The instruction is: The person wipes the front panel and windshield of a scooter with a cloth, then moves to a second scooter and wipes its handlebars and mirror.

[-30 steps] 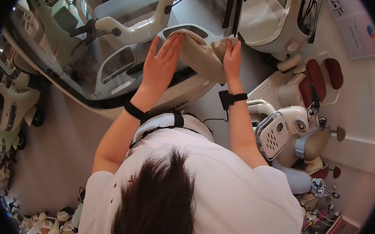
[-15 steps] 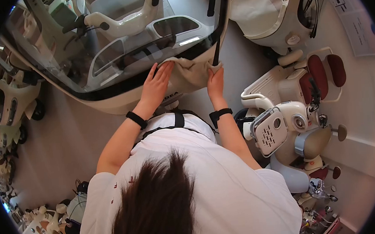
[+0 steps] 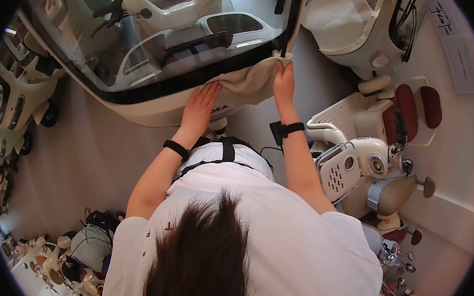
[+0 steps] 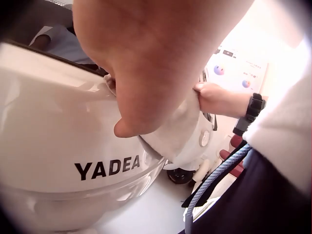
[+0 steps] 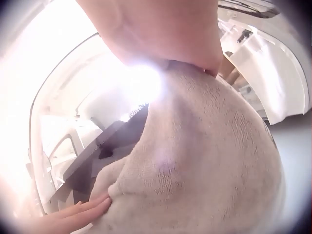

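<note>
A beige cloth [image 3: 251, 84] is spread over the white front panel [image 3: 153, 111] of a vehicle, just below its windshield [image 3: 102, 58]. My left hand [image 3: 198, 109] lies with straight fingers on the panel and the cloth's left end. In the left wrist view its thumb points down above the black YADEA lettering [image 4: 107, 168]. With thumb and fingers, my right hand [image 3: 284, 86] pinches the cloth's upper right corner, near the panel's right end. Seen from the right wrist, the textured cloth [image 5: 204, 146] hangs from that hand, and the left fingertips [image 5: 100, 207] touch its far edge.
Behind the windshield is a white handlebar [image 3: 173, 14]. Another white vehicle [image 3: 351, 39] stands at the upper right. Down the right side are a scooter with red seats [image 3: 403, 107] and a perforated rack [image 3: 339, 174]. More scooters [image 3: 13, 99] line the left.
Both hands have come down with the cloth, from in front of the windshield onto the panel below it. The cloth is now stretched wider, and the right hand still grips its corner.
</note>
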A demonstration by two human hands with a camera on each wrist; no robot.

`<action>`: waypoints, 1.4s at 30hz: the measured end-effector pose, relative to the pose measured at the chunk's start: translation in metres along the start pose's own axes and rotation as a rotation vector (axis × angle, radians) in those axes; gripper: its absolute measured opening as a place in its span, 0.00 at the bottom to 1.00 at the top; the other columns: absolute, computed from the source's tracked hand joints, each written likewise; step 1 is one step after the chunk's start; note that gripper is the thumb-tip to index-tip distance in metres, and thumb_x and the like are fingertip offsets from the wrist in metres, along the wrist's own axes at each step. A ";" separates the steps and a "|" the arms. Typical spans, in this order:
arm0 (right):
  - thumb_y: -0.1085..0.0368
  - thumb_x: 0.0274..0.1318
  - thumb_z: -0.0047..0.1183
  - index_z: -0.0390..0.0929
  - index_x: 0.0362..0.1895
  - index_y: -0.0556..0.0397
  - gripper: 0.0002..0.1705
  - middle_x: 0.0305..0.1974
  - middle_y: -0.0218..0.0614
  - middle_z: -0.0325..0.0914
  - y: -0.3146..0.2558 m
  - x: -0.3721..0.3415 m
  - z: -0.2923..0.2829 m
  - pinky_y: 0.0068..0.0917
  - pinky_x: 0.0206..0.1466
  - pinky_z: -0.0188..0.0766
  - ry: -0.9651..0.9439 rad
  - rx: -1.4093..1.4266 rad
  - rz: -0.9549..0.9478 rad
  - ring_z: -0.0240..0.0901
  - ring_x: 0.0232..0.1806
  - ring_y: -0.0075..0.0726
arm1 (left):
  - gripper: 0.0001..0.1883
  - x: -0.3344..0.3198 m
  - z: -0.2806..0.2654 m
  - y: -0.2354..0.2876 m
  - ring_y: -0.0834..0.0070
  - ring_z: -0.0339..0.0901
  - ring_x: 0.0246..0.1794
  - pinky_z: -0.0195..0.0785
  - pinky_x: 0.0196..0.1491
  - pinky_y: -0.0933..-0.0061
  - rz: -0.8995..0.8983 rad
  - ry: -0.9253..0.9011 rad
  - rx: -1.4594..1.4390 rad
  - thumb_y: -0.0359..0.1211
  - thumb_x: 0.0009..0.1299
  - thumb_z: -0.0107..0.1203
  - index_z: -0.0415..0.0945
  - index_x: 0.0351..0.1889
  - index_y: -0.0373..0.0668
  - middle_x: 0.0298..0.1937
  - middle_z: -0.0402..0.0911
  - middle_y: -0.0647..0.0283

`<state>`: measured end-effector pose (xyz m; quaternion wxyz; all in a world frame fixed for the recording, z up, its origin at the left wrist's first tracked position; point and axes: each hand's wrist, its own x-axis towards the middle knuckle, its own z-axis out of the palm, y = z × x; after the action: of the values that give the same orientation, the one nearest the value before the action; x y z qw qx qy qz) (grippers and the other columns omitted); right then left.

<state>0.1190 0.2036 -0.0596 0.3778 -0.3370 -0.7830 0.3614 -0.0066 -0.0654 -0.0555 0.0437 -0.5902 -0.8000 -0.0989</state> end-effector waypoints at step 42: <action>0.64 0.66 0.63 0.84 0.53 0.59 0.16 0.40 0.31 0.87 0.096 -0.042 -0.046 0.27 0.50 0.74 -0.329 -0.007 0.367 0.78 0.42 0.23 | 0.39 -0.013 0.008 -0.020 0.65 0.61 0.80 0.51 0.81 0.62 0.098 -0.013 -0.062 0.27 0.67 0.51 0.58 0.80 0.37 0.81 0.63 0.58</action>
<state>0.2029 0.2332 -0.1319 0.1723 -0.4116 -0.7607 0.4714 -0.0212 -0.0812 -0.0681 0.0251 -0.6304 -0.7669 -0.1178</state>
